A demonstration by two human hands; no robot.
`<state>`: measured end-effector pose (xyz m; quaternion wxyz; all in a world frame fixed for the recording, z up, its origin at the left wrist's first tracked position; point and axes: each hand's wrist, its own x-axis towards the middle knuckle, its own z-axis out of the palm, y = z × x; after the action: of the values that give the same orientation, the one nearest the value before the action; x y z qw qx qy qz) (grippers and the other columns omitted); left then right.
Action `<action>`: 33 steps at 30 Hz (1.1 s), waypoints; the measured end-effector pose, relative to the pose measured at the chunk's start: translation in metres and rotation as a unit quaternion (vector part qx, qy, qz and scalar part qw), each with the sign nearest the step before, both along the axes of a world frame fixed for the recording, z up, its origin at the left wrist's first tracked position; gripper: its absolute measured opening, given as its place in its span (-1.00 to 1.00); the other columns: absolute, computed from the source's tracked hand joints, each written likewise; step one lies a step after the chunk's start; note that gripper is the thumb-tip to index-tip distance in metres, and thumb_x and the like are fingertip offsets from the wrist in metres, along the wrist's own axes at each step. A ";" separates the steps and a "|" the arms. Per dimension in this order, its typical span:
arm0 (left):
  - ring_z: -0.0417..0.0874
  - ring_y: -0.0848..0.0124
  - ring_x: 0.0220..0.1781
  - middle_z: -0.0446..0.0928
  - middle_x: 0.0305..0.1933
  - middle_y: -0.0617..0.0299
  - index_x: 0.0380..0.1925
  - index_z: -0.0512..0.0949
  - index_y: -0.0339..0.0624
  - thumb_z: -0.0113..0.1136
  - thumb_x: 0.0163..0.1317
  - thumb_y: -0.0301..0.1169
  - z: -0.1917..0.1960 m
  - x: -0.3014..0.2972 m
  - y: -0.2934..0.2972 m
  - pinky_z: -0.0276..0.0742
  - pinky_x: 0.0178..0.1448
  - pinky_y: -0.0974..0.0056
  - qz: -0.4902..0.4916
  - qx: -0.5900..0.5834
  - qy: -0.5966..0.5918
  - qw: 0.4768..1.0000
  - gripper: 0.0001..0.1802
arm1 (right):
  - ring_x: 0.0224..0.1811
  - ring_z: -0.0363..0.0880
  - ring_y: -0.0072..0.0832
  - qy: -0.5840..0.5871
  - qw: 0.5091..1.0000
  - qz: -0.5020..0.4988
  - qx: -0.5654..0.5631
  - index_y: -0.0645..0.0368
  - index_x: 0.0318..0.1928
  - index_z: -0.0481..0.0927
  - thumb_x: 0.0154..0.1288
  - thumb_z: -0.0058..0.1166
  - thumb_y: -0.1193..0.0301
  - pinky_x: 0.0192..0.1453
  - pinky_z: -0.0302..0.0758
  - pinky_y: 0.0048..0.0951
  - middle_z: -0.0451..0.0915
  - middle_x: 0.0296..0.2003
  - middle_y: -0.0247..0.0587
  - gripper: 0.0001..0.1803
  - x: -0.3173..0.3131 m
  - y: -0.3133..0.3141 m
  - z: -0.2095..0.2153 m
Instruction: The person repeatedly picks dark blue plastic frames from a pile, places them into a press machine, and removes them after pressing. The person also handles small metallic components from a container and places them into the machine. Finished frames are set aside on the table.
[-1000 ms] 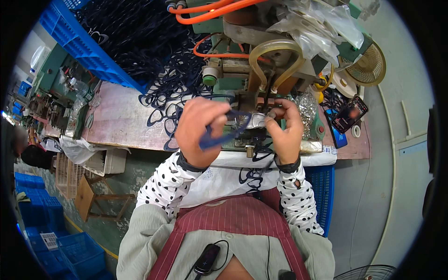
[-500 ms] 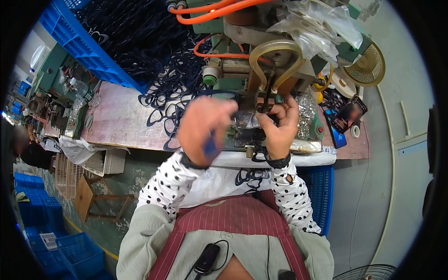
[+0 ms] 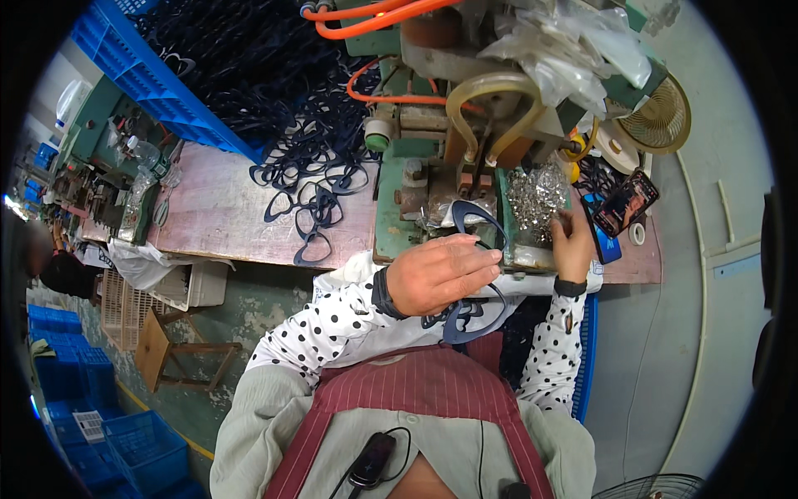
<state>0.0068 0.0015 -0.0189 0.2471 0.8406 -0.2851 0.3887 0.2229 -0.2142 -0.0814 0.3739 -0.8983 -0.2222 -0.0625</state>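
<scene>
My left hand (image 3: 440,274) is in front of the green bench machine (image 3: 397,226), palm down, closed round a dark blue eyeglass frame (image 3: 475,326). One rim of the frame sticks out beyond my fingers toward the machine, and the other hangs on the near side above my lap. My right hand (image 3: 572,248) is at the right edge of a heap of small shiny metal parts (image 3: 539,198). Its thumb and fingertips are bent together there; any part between them is too small to make out. Two copper-coloured blocks (image 3: 474,185) of the machine are just beyond the held frame.
More dark blue frames (image 3: 312,208) lie on the table (image 3: 212,204), spilling from a blue crate (image 3: 179,104). Thick yellowish hoses (image 3: 492,81) loop over the machine. At right are a phone (image 3: 625,205) and a small fan (image 3: 657,112). A wooden stool (image 3: 162,353) stands at left.
My left hand has moved right and nearer me, bringing the frame across the machine's front. My right hand has left the copper-coloured blocks and moved right to the metal parts.
</scene>
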 end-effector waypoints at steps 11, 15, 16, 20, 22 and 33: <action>0.61 0.17 0.14 0.57 0.11 -0.02 -0.01 0.58 -0.29 0.17 0.15 -0.56 0.004 -0.009 -0.007 0.45 0.30 -0.04 0.026 -0.006 0.022 0.999 -0.65 | -0.35 0.64 -0.32 -0.010 0.996 -0.012 0.089 0.23 -0.29 0.68 0.15 0.27 0.42 -0.19 0.51 -0.37 0.66 -0.40 -0.09 -0.84 0.004 0.017 -0.031; 0.61 0.17 0.07 0.57 0.09 0.09 0.03 0.56 -0.17 0.20 0.06 -0.51 -0.005 -0.028 -0.001 0.50 0.17 0.04 0.147 -0.010 -0.034 0.988 -0.55 | -0.36 0.58 -0.54 0.009 0.991 -0.012 0.133 0.24 -0.27 0.69 0.19 0.24 0.46 -0.20 0.49 -0.52 0.68 -0.40 -0.24 -0.88 -0.005 0.018 -0.021; 0.61 0.17 0.02 0.59 0.02 0.11 -0.04 0.59 -0.16 0.21 0.03 -0.53 -0.020 -0.032 0.009 0.48 0.12 0.07 0.177 -0.065 -0.031 0.982 -0.59 | -0.36 0.59 -0.54 0.006 0.990 -0.013 0.143 0.23 -0.26 0.69 0.20 0.24 0.46 -0.20 0.49 -0.52 0.68 -0.39 -0.24 -0.88 -0.009 0.020 -0.017; 0.54 0.18 -0.13 0.56 -0.18 0.15 -0.26 0.66 -0.13 0.21 -0.09 -0.62 -0.062 -0.061 0.063 0.43 -0.06 0.13 0.460 -0.078 0.047 0.883 -0.68 | -0.33 0.61 -0.54 -0.023 0.989 -0.028 0.143 0.22 -0.22 0.70 0.22 0.23 0.46 -0.17 0.51 -0.52 0.71 -0.35 -0.21 -0.86 -0.014 0.022 -0.016; 0.52 0.15 -0.14 0.54 -0.20 0.16 -0.33 0.67 -0.10 0.19 -0.13 -0.63 -0.073 -0.084 0.089 0.43 -0.10 0.15 0.522 -0.016 0.103 0.846 -0.70 | -0.33 0.62 -0.52 -0.022 0.984 -0.039 0.174 0.22 -0.22 0.68 0.24 0.22 0.45 -0.19 0.51 -0.50 0.70 -0.37 -0.19 -0.86 -0.013 0.022 -0.023; 0.25 0.04 0.40 0.27 0.44 0.31 -0.14 0.69 0.31 0.14 -0.07 -0.59 -0.085 -0.131 0.157 0.21 0.32 -0.04 0.377 0.116 0.305 0.867 -0.48 | -0.35 0.69 -0.52 -0.016 0.986 -0.039 0.163 0.20 -0.06 0.54 0.38 0.04 0.48 -0.36 0.55 -0.48 0.67 -0.32 -0.22 -0.83 -0.016 0.022 -0.023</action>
<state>-0.1241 0.1589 -0.1039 0.0572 0.9833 0.1004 0.1409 0.2073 -0.1920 -0.1046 0.5086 -0.8324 -0.1796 -0.1269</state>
